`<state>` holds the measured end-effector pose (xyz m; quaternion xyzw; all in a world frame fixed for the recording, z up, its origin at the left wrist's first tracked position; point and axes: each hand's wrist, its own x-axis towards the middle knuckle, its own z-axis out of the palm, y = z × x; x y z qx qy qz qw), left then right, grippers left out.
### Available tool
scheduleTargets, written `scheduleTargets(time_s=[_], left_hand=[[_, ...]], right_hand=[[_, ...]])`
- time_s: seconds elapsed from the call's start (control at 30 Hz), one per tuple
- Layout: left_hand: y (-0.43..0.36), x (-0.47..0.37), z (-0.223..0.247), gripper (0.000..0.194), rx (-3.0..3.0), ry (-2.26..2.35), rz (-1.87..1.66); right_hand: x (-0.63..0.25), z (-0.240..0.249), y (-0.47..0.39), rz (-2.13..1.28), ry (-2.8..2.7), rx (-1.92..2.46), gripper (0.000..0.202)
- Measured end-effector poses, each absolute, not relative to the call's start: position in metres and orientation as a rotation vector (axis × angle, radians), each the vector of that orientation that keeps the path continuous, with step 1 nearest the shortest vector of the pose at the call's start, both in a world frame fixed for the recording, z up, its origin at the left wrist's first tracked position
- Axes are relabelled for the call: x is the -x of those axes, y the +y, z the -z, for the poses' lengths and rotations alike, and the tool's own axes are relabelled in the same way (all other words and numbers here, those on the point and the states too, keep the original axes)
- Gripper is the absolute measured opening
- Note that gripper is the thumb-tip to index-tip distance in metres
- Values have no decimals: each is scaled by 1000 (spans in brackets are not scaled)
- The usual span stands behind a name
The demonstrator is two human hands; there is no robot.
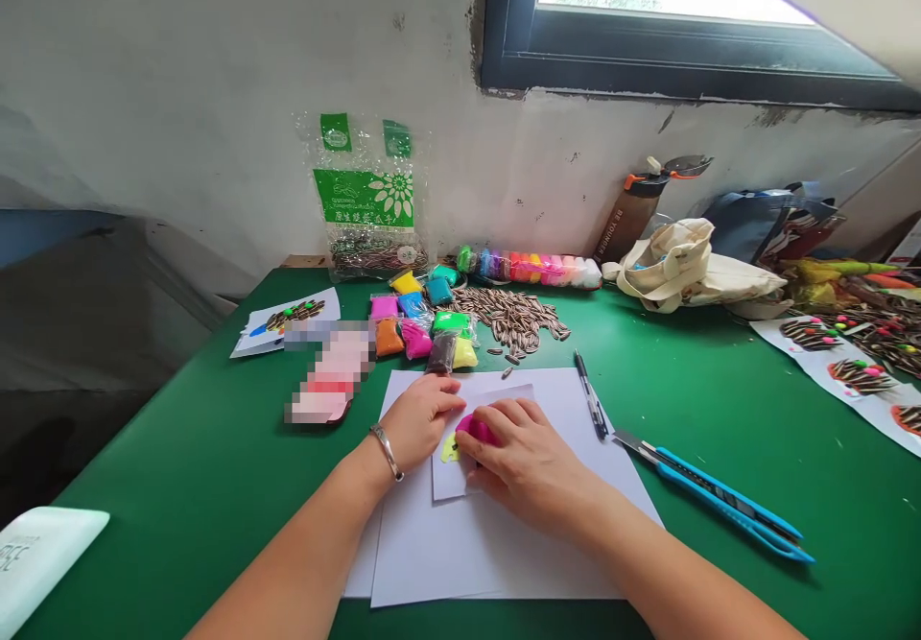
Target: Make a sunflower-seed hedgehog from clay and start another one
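Note:
A small white sheet of paper (450, 477) lies on larger white sheets (518, 554). On it are a patch of yellow clay (450, 447) and a magenta lump of modelling clay (475, 427). My right hand (525, 453) is curled over the magenta clay with its fingertips pressed against it, hiding part of it. My left hand (421, 416), a silver bangle on its wrist, rests at the small sheet's left edge. Its fingers are loosely stretched and hold nothing.
Coloured clay packets (410, 306) and sunflower seeds (514, 319) lie behind the papers. To the right are a pen (591, 395) and a blue cutter (720, 496) with its blade out. A pixelated object (331, 376) and seed-decorated cards (288, 319) lie left. A bottle (629, 213) stands behind.

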<state>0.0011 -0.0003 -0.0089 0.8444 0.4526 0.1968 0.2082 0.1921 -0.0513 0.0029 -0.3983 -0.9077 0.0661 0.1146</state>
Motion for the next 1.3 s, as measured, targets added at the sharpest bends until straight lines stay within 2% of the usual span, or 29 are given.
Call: scheduleTargets(time_s=[0.27, 0.77, 1.0, 1.3], left_hand=[[0, 0, 13, 29, -2336, 1251, -590], [0, -1, 12, 26, -2347, 1231, -608], [-1, -3, 10, 24, -2372, 1202, -650], [-2, -6, 9, 25, -2457, 1182, -600]], right_hand=[[-192, -8, -51, -202, -2646, 1174, 24], [-199, -5, -46, -132, -2540, 1230, 33], [-204, 0, -39, -226, -2474, 1199, 25], [-242, 18, -17, -384, -2044, 1623, 30]])
